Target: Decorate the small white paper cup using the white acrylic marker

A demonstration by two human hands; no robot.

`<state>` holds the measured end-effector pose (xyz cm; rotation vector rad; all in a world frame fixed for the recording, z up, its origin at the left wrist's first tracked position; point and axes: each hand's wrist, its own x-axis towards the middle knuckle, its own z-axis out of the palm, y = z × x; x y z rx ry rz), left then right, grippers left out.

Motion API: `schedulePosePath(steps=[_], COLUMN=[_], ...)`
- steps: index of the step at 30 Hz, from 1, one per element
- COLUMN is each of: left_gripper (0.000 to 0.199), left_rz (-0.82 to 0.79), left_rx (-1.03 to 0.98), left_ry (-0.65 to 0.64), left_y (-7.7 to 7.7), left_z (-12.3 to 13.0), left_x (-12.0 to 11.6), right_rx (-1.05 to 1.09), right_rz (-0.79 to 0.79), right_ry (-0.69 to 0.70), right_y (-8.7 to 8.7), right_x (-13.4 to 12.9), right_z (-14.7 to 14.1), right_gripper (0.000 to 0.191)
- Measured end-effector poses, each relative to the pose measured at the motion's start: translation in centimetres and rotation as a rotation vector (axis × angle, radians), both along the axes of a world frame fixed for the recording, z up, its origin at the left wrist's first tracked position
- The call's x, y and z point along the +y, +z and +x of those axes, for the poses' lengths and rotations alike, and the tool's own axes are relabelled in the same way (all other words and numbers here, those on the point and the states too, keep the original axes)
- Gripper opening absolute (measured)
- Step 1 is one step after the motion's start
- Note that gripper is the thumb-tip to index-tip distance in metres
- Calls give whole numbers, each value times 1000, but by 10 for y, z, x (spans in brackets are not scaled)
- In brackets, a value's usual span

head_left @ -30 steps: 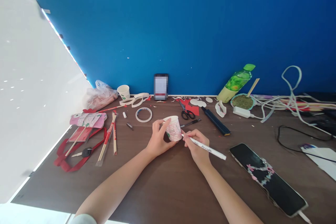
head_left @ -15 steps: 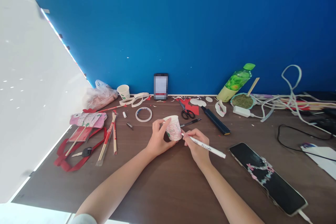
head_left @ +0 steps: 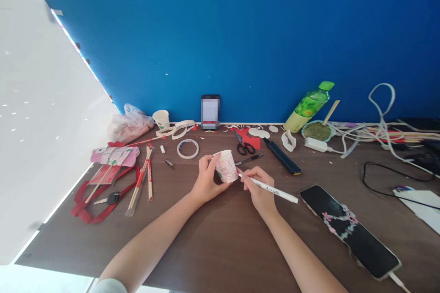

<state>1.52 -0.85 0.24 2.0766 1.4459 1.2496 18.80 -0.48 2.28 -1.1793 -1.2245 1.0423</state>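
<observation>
Tilted in the middle of the head view is a white paper cup (head_left: pixel 227 167) with pink line drawing and a bit of green on its side. My left hand (head_left: pixel 206 181) grips it, fingers at the rim and thumb below. A white acrylic marker (head_left: pixel 271 188) is pinched in my right hand (head_left: pixel 259 187), its tip at the cup's right side; whether it touches is too small to tell. Behind the cup lie a black pen (head_left: pixel 252 159) and black-handled scissors (head_left: pixel 245 148) beside red paper (head_left: pixel 253 141).
A tape roll (head_left: pixel 188 149), wrapped chopsticks (head_left: pixel 140 178) and a key (head_left: pixel 112 198) on a red ribbon lie left. Another paper cup (head_left: pixel 161 119) stands behind. On the right are a dark blue stick-shaped item (head_left: pixel 282 157), a phone (head_left: pixel 350 231), a green bottle (head_left: pixel 307 106) and white cables (head_left: pixel 374 132).
The marker and my right hand have shifted very slightly to the right, the tip still by the cup's side. My left hand keeps its hold on the cup, nearly unmoved.
</observation>
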Motion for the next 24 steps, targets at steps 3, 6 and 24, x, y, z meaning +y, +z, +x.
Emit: schedulePosePath(steps=[3,6,24], left_gripper=[91,91,91], left_rz=[-13,-20,-8], left_rx=[-25,-36,-10], left_ry=[-7,-7,-3], left_y=[1,2,0], left_z=[0,0,0], left_x=[0,0,0], right_rx=[0,-20,-40], right_rz=[4,8,28], right_ry=[45,41,13], right_y=[1,2,5], right_x=[-1,-2,-2], right_z=[-1,-2,-3], right_gripper=[17,17,16])
